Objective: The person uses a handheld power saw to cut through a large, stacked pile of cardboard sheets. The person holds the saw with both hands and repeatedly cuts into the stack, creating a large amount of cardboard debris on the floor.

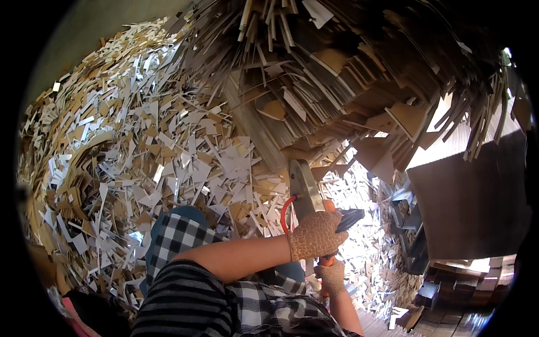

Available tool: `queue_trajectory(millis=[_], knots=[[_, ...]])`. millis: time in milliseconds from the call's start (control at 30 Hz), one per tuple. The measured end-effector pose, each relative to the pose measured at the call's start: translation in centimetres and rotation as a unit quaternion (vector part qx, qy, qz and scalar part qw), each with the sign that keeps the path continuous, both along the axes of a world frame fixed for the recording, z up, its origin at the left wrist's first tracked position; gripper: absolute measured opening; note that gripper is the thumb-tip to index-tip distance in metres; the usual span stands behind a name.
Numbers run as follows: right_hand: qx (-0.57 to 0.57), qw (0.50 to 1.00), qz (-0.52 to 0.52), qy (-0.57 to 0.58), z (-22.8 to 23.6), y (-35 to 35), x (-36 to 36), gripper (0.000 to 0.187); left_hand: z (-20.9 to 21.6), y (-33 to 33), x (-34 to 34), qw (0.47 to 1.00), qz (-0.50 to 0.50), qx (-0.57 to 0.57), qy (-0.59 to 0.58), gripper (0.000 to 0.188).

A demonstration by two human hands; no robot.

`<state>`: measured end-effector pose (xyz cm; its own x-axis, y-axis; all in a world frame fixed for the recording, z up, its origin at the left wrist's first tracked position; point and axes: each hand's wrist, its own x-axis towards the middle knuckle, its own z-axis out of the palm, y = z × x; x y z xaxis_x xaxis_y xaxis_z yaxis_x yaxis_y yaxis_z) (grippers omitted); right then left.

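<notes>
1. Head view: a tool [305, 188] of grey metal, rounded at its far end and flat along its face, sits just right of the middle, in front of the person; orange pieces and a dark stub [351, 219] show about its rear.
2. Smooth and red, a thin hose [283, 214] curves out from the left side of the metal.
3. Both hands wear tan gloves with a crackled pattern. The left grip [317, 235] is wrapped over the tool, right behind its metal part, with the dark stub poking out beyond the fingers. The right grip [332, 275] is curled round the tool's orange rear, below the left.
4. Seen from either grip, the metal end lies ahead, away from the body.
5. The tool points up the view, leaning slightly left at its tip; its long axis runs from the right grip up to the stacked sheets [255, 123].
6. Those sheets are thin, layered and ragged, with strips hanging at many angles. The rounded tip is close to their lower edge; whether it touches them is hard to tell here.
7. Flat, sharp-cornered scraps [224, 163], grey-white and tan, lie thickly to the left, around a leg in checked cloth [182, 238].
</notes>
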<state>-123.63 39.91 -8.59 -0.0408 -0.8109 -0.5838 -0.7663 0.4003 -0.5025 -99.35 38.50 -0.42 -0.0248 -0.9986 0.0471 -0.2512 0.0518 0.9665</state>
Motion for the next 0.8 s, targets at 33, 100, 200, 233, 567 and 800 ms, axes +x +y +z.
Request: queue_trajectory(millis=[33, 100, 200, 233, 567, 800], knots=[[-0.008, 0.999, 0.008, 0.030, 1.2, 0.0, 0.1, 0.021, 1.0, 0.2, 0.1, 1.000, -0.007, 0.010, 0.004, 0.040], [-0.083, 0.995, 0.058, -0.004, -0.1, -1.7, -4.7, 0.026, 3.5, 0.2, -0.4, 0.999, -0.030, 0.018, 0.019, 0.040], [-0.146, 0.968, 0.159, 0.131, 2.9, -4.3, -3.0, 0.020, 1.4, -0.6, -1.3, 0.998, 0.024, -0.051, -0.013, 0.042], [-0.119, 0.976, 0.136, 0.123, 2.9, -4.5, -1.9, 0.020, 0.6, -0.9, -0.9, 0.998, 0.029, -0.058, -0.018, 0.044], [0.061, 0.996, -0.056, 0.027, 0.7, 3.1, -3.8, 0.019, -6.7, -1.6, -4.3, 0.994, -0.082, 0.070, -0.033, 0.039], [-0.055, 0.995, 0.083, 0.030, 0.6, -1.5, -3.6, 0.018, 1.0, -0.1, -1.1, 0.998, -0.033, 0.035, -0.040, 0.044]])
